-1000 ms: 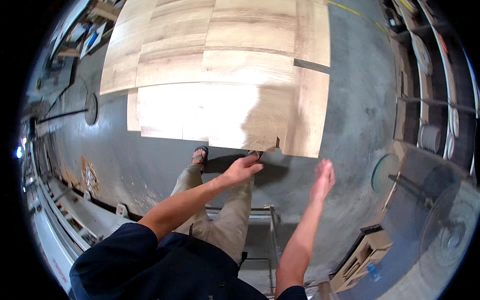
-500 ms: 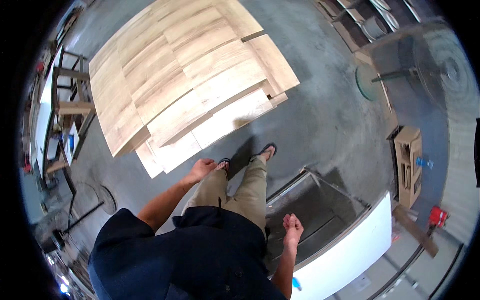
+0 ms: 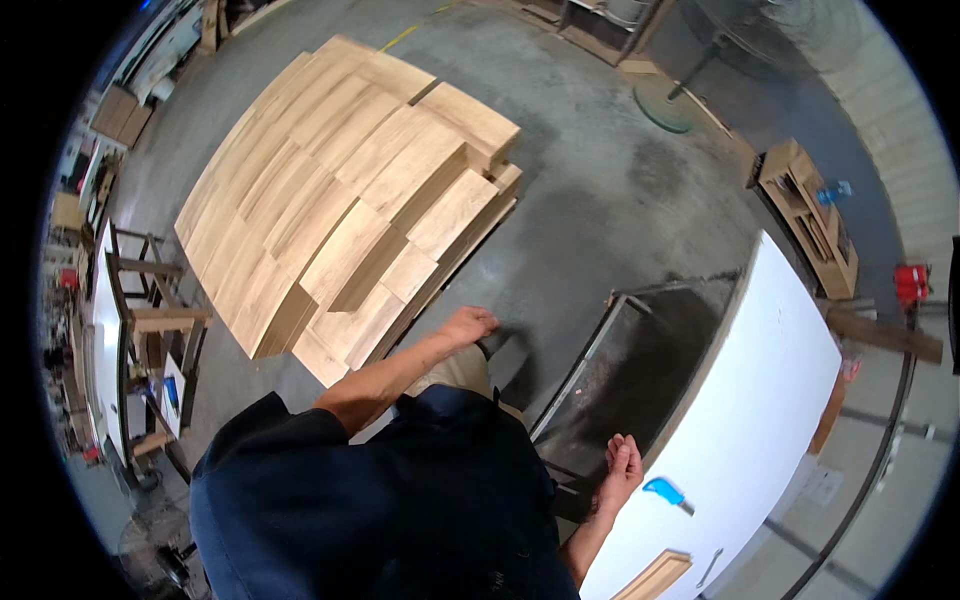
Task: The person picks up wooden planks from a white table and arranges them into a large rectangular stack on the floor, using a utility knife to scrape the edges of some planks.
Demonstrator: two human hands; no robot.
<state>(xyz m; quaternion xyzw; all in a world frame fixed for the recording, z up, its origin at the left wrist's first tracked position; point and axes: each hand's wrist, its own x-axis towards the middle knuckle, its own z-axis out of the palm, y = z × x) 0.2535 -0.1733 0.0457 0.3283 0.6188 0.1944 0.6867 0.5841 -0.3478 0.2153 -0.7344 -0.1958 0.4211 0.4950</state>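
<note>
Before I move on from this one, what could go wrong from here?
The right hand is close beside the edge of the white tabletop, so it might knock against it.
The blue-handled tool lies near that edge and could get brushed off.
The wood-grain boards are stacked unevenly, so a bump might shift the upper ones.

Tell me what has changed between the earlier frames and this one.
The person's view has turned right, bringing the white tabletop with its blue-handled tool and wrench into sight. The right hand, first near the panels' corner, is now beside the tabletop's edge. Neither it nor the left hand visibly took or released anything. The wood-look panel stack seems undisturbed, shifting left in the picture with the turn.
</note>
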